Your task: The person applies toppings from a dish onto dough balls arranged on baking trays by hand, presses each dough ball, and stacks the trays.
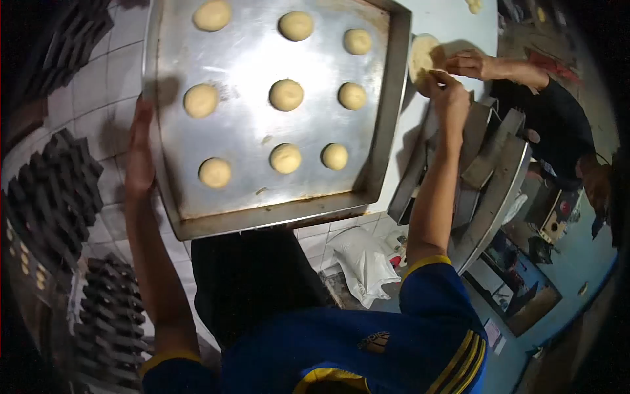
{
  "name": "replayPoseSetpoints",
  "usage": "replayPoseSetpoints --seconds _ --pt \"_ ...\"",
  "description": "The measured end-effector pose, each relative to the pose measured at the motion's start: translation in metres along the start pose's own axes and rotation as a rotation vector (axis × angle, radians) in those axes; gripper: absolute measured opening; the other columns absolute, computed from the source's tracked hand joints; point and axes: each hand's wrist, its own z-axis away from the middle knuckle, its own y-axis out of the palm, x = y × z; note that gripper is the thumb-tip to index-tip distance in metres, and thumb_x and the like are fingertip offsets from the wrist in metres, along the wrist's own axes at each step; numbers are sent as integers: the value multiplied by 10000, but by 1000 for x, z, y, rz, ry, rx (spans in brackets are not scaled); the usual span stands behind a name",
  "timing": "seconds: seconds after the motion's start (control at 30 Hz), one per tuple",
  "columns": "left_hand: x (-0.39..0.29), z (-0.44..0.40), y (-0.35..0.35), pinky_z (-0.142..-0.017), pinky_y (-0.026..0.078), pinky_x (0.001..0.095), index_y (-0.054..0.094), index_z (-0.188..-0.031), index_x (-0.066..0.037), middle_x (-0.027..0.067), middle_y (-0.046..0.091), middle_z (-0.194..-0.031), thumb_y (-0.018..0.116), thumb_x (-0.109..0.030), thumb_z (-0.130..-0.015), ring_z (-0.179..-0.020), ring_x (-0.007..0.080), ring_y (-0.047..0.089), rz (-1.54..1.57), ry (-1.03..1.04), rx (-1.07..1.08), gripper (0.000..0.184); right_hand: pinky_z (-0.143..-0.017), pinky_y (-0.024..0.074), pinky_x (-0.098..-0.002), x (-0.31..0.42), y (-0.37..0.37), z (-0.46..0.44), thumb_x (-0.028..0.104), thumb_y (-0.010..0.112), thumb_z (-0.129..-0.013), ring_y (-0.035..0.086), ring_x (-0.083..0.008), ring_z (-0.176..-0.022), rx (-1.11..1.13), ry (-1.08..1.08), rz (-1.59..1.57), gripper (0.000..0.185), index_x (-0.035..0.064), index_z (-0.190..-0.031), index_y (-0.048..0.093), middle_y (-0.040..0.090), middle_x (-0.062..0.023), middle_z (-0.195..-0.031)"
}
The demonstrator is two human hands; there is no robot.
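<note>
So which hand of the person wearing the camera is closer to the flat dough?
The right hand: its fingertips are at the edge of the flat dough. The left hand is across the tray, at its far side.

The tray [243, 134] is bare metal, glossy enough to throw back a white glare between its side edges — but browned and scuffed along the near edge. The dough balls [287, 95] on it look smooth and matt. Past the tray's right edge, the flattened dough [424, 52] has that same dull skin, on a smooth, pale table [459, 23]. Below the near edge, from here, the white sack [361, 259] looks like crinkled plastic; the blue shirt [295, 341] is soft cloth.
</note>
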Motion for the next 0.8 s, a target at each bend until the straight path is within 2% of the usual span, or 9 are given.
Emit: replayPoseSetpoints --seconds 0.03,0.2,0.23,0.27,0.43,0.57,0.63,0.73,0.8 --pt "12 -9 -14 -1334 127 399 238 -1698 -9 168 233 -1771 414 -592 -1116 -1638 248 203 -27 -69 7 843 -838 593 -448 -2 6 -2 361 742 -968 780 -374 -946 -21 -14 36 306 136 -1155 831 795 -186 -1010" --pt "13 -10 -16 -1331 129 403 247 -1694 -4 179 250 -1763 434 -618 -1097 -1636 261 211 -107 -19 11 877 -802 597 -449 -1 10 -8 413 755 -945 785 -371 -879 -52 36 -6 348 122 -1116 839 795 -192 -945" --pt "12 -10 -15 -1330 129 403 249 -1694 -3 181 253 -1761 438 -623 -1094 -1635 264 213 -117 -8 16 883 -774 597 -417 -15 18 -12 428 780 -928 795 -310 -823 -154 -9 42 375 120 -1136 835 793 -186 -885" --pt "11 -10 -13 -1330 130 404 251 -1693 -2 183 256 -1760 441 -628 -1090 -1635 266 214 -127 5 22 890 -798 579 -349 -30 23 -17 390 768 -971 773 -216 -823 -124 66 -55 364 76 -1144 834 812 -124 -889" --pt "1 -6 -10 -1327 132 408 259 -1690 3 193 273 -1752 461 -654 -1072 -1632 279 223 -181 52 37 924 -894 488 -233 4 1 6 259 772 -1018 664 -91 -1012 107 344 -953 384 18 -1316 748 769 -30 -1182" --pt "-1 -6 -7 -1324 133 410 266 -1687 7 202 287 -1746 476 -675 -1057 -1631 290 229 -187 71 40 952 -934 517 -251 88 -1 90 180 768 -994 691 -104 -970 487 80 -1027 208 18 -1120 802 785 -42 -1067" --pt "-1 -7 -6 -1323 134 412 270 -1686 9 206 294 -1743 484 -686 -1050 -1630 295 232 -183 74 44 966 -855 531 -279 123 9 130 142 802 -959 671 -91 -961 728 -28 -1092 149 45 -1064 842 804 -45 -1024" --pt "0 -8 -7 -1322 136 412 274 -1684 11 209 301 -1740 491 -694 -1044 -1628 300 237 -182 85 48 977 -728 498 -327 158 19 163 131 821 -900 610 -188 -782 502 -556 -782 146 118 -1043 849 751 -32 -913" --pt "1 -6 -8 -1321 138 410 275 -1684 13 208 303 -1739 489 -691 -1047 -1627 298 239 -175 85 40 973 -746 511 -333 161 30 176 95 850 -853 623 -205 -819 402 -656 -658 209 122 -1060 841 753 -26 -944"
